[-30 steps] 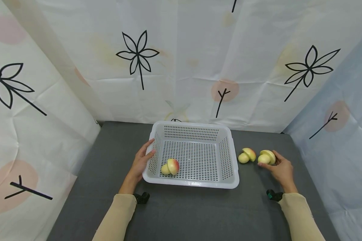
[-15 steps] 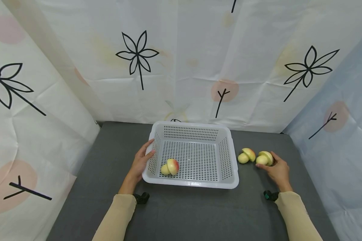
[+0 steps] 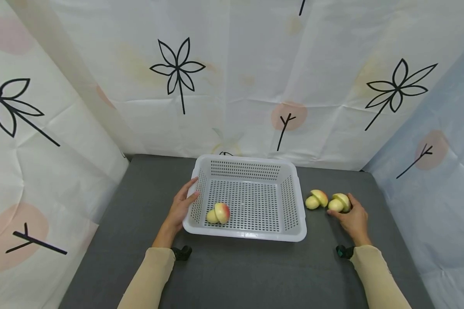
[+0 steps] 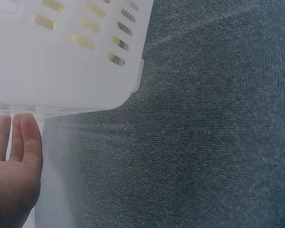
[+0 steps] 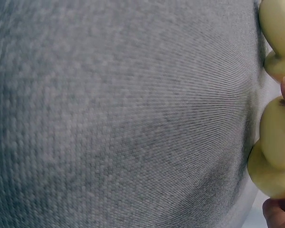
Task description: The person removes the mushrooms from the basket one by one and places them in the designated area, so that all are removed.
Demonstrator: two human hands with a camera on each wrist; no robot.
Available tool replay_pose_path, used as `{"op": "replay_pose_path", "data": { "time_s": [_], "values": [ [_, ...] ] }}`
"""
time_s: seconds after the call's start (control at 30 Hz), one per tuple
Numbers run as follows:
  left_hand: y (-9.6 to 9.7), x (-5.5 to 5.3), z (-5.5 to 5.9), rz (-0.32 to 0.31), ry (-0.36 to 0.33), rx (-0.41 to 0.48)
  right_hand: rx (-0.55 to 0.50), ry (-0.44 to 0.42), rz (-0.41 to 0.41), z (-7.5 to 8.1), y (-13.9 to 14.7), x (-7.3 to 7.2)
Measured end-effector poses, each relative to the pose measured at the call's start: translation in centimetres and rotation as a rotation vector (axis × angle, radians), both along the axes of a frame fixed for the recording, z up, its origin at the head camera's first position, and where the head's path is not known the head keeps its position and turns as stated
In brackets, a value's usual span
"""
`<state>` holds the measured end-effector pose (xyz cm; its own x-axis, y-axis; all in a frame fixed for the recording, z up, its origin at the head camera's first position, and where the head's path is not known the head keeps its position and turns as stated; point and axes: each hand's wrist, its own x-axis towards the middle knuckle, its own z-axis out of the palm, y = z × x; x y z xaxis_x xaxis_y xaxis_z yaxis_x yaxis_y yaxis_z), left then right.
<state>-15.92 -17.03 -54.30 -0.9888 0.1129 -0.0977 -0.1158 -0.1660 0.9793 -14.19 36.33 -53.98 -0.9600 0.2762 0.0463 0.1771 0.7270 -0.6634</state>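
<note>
Grip of the right hand (image 3: 355, 221): thumb and fingers pinch a pale yellow, mushroom-shaped piece with a domed cap and round stem (image 3: 335, 205) from both sides, over the right part of the dark grey fabric surface (image 3: 263, 279). Whether that piece has left the surface is hard to make out; in the right wrist view, the edge cuts off much of it and of the hand. Just beside it, on the basket side, lies a second pale yellow mushroom-shaped piece with a reddish cap (image 3: 312, 202). A third one, its cap blushed red (image 3: 221, 213), sits inside the white rectangular slotted plastic basket (image 3: 247, 235), near the front left corner. At the basket's left rim, the left hand (image 3: 178, 210) touches with nearly straight fingers; its thumb is hidden in the left wrist view, and I cannot tell whether that grip clasps the rim
</note>
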Motion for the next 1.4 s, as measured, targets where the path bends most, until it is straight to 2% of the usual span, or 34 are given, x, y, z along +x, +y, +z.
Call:
{"op": "replay_pose_path", "data": {
  "time_s": [0.47,0.73,0.93,1.2,1.4],
  "values": [
    [0.0,0.0,0.0,-0.004,-0.004,-0.004,0.001,0.001,-0.021,0.1,-0.4,0.0],
    [0.0,0.0,0.1,-0.006,-0.005,0.012,-0.088,0.025,-0.050,0.8,-0.7,0.2],
    [0.0,0.0,0.1,-0.007,-0.001,0.013,-0.148,0.074,-0.056,2.0,-1.2,0.4],
    [0.0,0.0,0.0,-0.014,0.002,0.019,-0.172,0.101,-0.055,4.2,-2.4,0.3],
    [0.0,0.0,0.0,-0.014,-0.001,0.024,-0.202,0.107,0.011,6.2,-3.3,0.3]
  ]
}}
